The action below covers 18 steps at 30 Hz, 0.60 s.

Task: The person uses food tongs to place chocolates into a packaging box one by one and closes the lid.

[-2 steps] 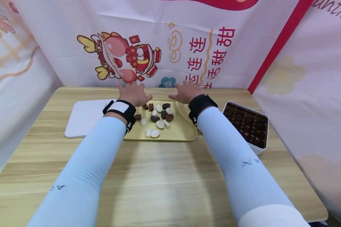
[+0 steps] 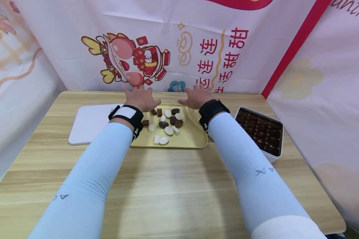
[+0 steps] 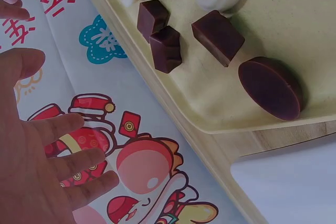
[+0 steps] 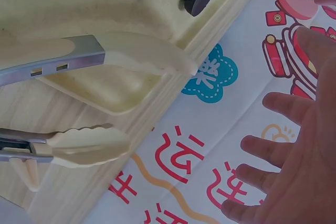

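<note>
Both hands hold nothing. Fingers spread, my left hand [image 2: 140, 99] hovers over the back left of a pale yellow tray [image 2: 186, 140]. My right hand [image 2: 195, 97] is raised at the tray's back right, its fingers also apart. Dark and white chocolates lie scattered on the tray, among them a dark oval chocolate [image 2: 163, 124] and a white oval one [image 2: 164, 140]. In the left wrist view, a dark rectangular chocolate [image 3: 218, 38] sits near the tray's edge. A pair of cream-tipped tongs [image 4: 84, 148] appears in the right wrist view by the tray's corner; the right arm hides it in the head view.
A white board [image 2: 88, 126] lies left of the tray, partly behind my left wrist. To the right stands a white box [image 2: 280, 146] with a dark compartmented insert [image 2: 258, 131]. A printed cloth [image 2: 167, 20] hangs behind the wooden table [image 2: 167, 186].
</note>
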### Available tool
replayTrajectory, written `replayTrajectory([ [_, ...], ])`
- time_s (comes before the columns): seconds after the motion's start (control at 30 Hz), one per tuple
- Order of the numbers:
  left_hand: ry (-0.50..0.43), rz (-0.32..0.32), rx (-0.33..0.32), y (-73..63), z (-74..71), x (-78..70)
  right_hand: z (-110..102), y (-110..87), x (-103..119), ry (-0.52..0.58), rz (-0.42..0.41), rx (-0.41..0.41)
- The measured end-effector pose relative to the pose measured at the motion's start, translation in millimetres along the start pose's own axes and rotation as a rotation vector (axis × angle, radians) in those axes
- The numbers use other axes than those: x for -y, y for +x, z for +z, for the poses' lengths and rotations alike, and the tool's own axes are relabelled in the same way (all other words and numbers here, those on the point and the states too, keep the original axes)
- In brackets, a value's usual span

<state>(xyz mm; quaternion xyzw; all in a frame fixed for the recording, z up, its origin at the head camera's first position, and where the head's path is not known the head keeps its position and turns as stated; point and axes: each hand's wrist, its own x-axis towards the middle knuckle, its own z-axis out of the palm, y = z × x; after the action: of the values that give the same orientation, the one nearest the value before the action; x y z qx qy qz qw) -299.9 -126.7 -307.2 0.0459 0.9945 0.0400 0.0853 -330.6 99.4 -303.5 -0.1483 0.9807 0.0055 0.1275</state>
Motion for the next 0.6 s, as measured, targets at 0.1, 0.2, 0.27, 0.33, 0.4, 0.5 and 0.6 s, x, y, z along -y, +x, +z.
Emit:
replayTrajectory([
  [0.1,0.001,0.002,-0.004,1.0,-0.7,-1.5,0,-2.1,-2,0.004,0.002,0.002],
  [0.2,0.006,0.002,-0.015,2.1,-2.2,-3.3,-2,-5.2,-4,0.012,0.000,0.003],
  [0.27,0.010,0.000,-0.022,2.5,-3.4,-4.6,-3,-7.2,-4,0.023,0.000,0.007],
  [0.33,0.011,0.001,-0.026,2.5,-4.5,-6.1,-4,-9.1,-4,0.030,-0.002,0.006],
  [0.4,0.011,0.004,-0.025,2.2,-5.3,-7.8,-4,-10.7,-4,0.030,-0.004,0.008],
  [0.5,0.005,0.014,-0.021,1.1,-5.7,-10.3,-3,-12.2,-4,0.021,-0.004,0.008],
  [0.6,0.012,0.023,-0.018,0.1,-5.2,-12.3,0,-12.0,-6,0.017,-0.010,0.004],
])
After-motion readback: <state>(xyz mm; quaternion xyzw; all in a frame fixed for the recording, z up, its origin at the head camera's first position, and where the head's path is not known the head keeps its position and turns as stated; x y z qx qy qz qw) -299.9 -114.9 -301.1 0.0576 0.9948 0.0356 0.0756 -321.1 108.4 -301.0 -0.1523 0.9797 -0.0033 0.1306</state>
